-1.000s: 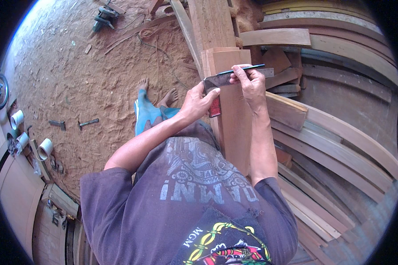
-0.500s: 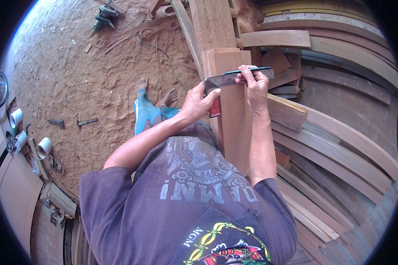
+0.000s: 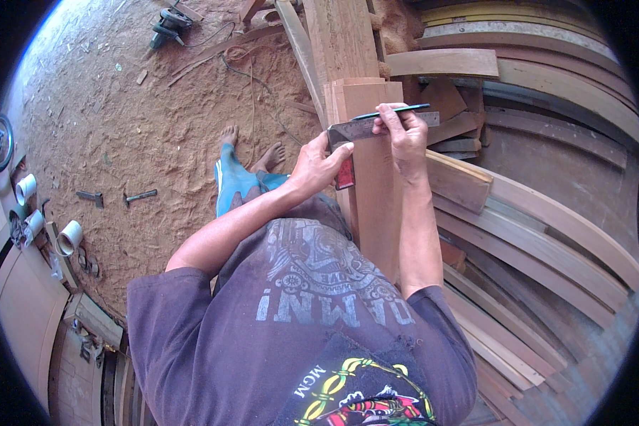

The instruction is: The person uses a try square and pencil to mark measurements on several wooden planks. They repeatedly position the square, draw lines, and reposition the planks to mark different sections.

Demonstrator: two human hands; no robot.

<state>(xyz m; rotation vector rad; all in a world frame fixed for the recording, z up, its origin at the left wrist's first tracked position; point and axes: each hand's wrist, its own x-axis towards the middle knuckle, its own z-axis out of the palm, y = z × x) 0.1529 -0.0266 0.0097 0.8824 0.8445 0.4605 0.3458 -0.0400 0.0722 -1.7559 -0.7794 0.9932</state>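
A try square with a steel blade [image 3: 360,130] and a red-marked stock lies across a reddish wooden board [image 3: 378,195]. My left hand [image 3: 318,167] is closed on the corner of the square, its thumb on top and its stock against the board's left edge. Between the fingertips of my right hand [image 3: 407,140] is a dark, thin pencil [image 3: 413,108]. Its tip points left, along the far edge of the blade. Whether the tip touches the wood cannot be made out.
Stacked planks [image 3: 539,234] fill the right side. A wide beam [image 3: 339,42] runs away beyond the board. On the sawdust-covered ground at left lie a hammer [image 3: 140,196], another tool [image 3: 91,198] and a corded power tool [image 3: 169,30]. White cylinders [image 3: 69,238] stand farther left.
My right hand has shifted slightly left with the pencil, whose tip is now farther left along the blade. My left hand and the square have stayed in place.
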